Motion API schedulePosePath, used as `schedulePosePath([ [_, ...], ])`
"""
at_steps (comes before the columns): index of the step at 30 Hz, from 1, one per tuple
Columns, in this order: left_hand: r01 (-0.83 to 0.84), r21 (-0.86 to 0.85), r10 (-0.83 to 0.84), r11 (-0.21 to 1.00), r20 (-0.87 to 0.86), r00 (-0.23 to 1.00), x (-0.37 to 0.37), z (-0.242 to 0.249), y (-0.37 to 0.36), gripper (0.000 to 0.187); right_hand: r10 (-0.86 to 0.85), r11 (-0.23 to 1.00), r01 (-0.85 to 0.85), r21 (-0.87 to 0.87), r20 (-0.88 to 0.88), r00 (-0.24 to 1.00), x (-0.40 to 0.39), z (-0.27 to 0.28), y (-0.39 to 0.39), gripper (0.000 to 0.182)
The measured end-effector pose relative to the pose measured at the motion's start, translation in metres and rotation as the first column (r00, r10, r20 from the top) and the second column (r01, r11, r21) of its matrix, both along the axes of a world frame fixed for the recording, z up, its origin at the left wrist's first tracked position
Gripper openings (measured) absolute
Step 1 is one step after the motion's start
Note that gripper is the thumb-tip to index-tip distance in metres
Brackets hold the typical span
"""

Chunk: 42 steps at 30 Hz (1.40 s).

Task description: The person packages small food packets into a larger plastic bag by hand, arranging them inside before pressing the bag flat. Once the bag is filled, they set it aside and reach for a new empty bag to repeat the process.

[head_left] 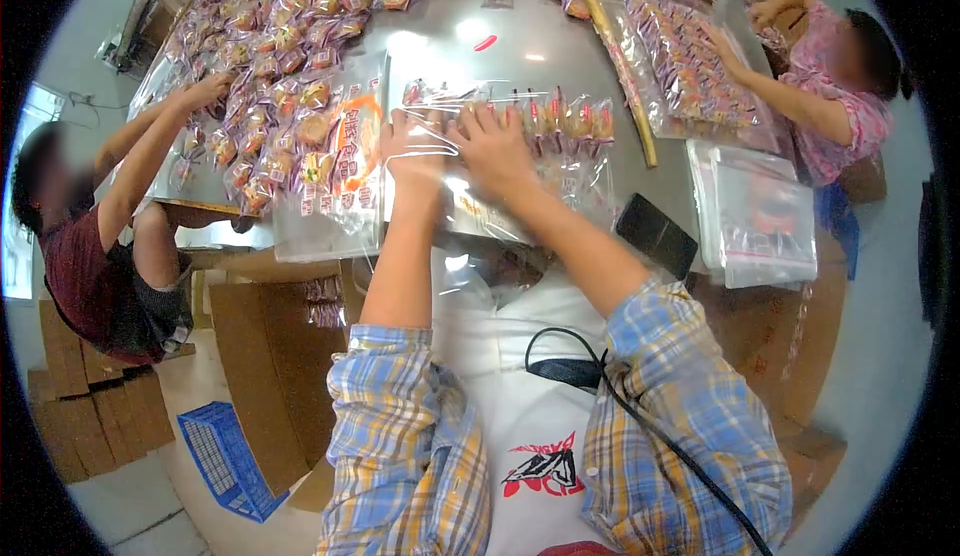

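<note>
A large clear plastic bag (590, 178) lies on the metal table in front of me, with small wrapped snacks (575, 121) lined up in a row inside its far part. My left hand (415, 146) rests flat on the left side of this bag, fingers stretched forward. Beside it, my right hand (492, 151) presses on the bag with fingers spread over the row. The snacks under both hands are partly hidden. Left of my left hand is a stack of clear printed bags (345, 176) with orange and red lettering.
Loose wrapped snacks (270, 86) cover the table's left and far parts. A wooden strip (625, 76) divides the table on the right. Beyond it lies a filled bag (690, 66) at a co-worker's hand. Clear zip bags (765, 216) and a black object (655, 234) sit near the front edge. Another co-worker reaches in from the left.
</note>
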<state>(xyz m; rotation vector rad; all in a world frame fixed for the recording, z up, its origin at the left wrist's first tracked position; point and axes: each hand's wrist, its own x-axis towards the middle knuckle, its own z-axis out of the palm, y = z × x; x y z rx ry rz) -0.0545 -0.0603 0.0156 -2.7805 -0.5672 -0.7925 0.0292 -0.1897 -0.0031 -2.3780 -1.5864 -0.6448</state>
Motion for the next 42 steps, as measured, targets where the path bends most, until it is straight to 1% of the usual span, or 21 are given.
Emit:
schedulePosePath([
  [1,0.002,0.050,-0.002,0.999,0.017,1.000,0.003,0.001,0.002,0.033,-0.007,1.000,0.007,-0.025,-0.012,1.000,0.001,0.002,-0.001,0.069],
  [2,0.001,-0.031,-0.002,1.000,-0.023,1.000,0.006,0.001,0.001,0.034,-0.016,0.999,0.014,-0.052,-0.024,1.000,0.000,0.003,-0.003,0.069],
  [3,0.047,0.033,-0.050,0.998,0.102,0.993,0.006,0.002,-0.002,0.032,-0.025,0.997,0.022,-0.078,-0.037,0.999,-0.001,0.007,-0.005,0.070],
  [4,0.024,0.006,-0.025,1.000,0.052,0.998,0.009,0.001,0.000,0.031,-0.044,0.993,0.044,-0.109,0.001,0.999,0.004,0.002,-0.001,0.070],
  [8,-0.066,-0.002,0.065,0.998,-0.069,0.995,0.019,-0.002,0.004,0.023,-0.077,0.996,0.077,0.049,0.006,0.997,0.008,-0.002,0.001,0.059],
  [11,-0.030,0.086,0.022,0.996,0.097,0.995,0.017,0.005,-0.005,0.022,-0.117,0.987,0.092,0.135,0.194,0.974,0.018,-0.016,0.006,0.054],
  [12,-0.042,0.068,0.038,0.997,0.062,0.997,0.017,0.008,-0.007,0.021,-0.127,0.985,0.100,0.140,0.192,0.973,0.018,-0.010,0.005,0.046],
  [16,-0.089,-0.064,0.073,0.994,-0.211,0.975,0.016,0.021,-0.009,0.027,-0.110,0.993,0.110,0.043,0.012,0.994,0.013,0.012,-0.004,0.041],
  [18,-0.111,-0.031,0.104,0.993,-0.171,0.980,0.026,0.007,-0.002,0.029,-0.116,0.993,0.115,-0.013,-0.042,0.992,0.014,0.020,-0.003,0.044],
  [19,-0.108,-0.027,0.103,0.994,-0.161,0.982,0.028,0.003,0.000,0.033,-0.106,0.994,0.106,0.024,-0.004,0.994,0.017,0.016,0.000,0.042],
  [20,-0.027,0.020,0.027,0.999,-0.011,1.000,0.025,-0.002,0.000,0.036,-0.100,0.993,0.098,0.060,0.034,0.994,0.022,0.009,0.004,0.040],
  [21,-0.048,0.098,0.054,0.994,-0.064,0.996,0.023,0.002,-0.002,0.042,-0.095,0.992,0.088,0.095,0.071,0.993,0.026,0.008,0.006,0.039],
  [23,-0.035,0.057,0.046,0.998,-0.223,0.974,0.022,0.008,0.002,0.046,-0.056,0.992,0.030,0.120,0.221,0.974,0.037,0.004,0.005,0.039],
  [26,0.065,0.058,-0.062,0.996,-0.062,0.996,0.025,-0.002,0.011,0.023,0.050,0.999,-0.049,-0.013,0.094,0.994,0.050,-0.011,0.001,0.062],
  [28,0.037,0.089,-0.034,0.995,-0.038,0.999,0.031,0.000,0.009,0.022,0.104,0.994,-0.103,-0.032,0.019,0.994,0.052,-0.004,-0.005,0.067],
  [29,0.022,0.101,-0.019,0.995,-0.031,0.999,0.031,0.000,0.007,0.022,0.084,0.985,-0.083,-0.150,-0.001,0.996,0.057,-0.006,0.000,0.074],
  [31,-0.010,0.102,0.020,0.995,-0.102,0.995,0.033,-0.002,0.008,0.023,0.122,0.992,-0.122,0.012,-0.184,0.975,0.045,0.011,-0.009,0.084],
  [35,0.038,0.064,-0.033,0.997,-0.077,0.996,0.033,0.003,0.011,0.025,0.138,0.975,-0.151,0.164,0.084,0.987,0.062,-0.023,0.007,0.063],
  [36,0.035,0.056,-0.030,0.998,-0.094,0.995,0.033,0.001,0.013,0.025,0.077,0.984,-0.103,0.145,0.173,0.982,0.060,-0.018,0.008,0.051],
  [39,0.011,0.090,-0.007,0.996,-0.046,0.999,0.035,-0.005,0.011,0.026,-0.048,0.994,0.040,0.100,0.083,0.995,0.049,-0.004,0.008,0.044],
  [42,-0.026,0.094,0.032,0.995,-0.062,0.998,0.038,-0.006,0.009,0.029,-0.086,0.991,0.077,0.112,0.082,0.993,0.042,0.005,0.010,0.037],
])
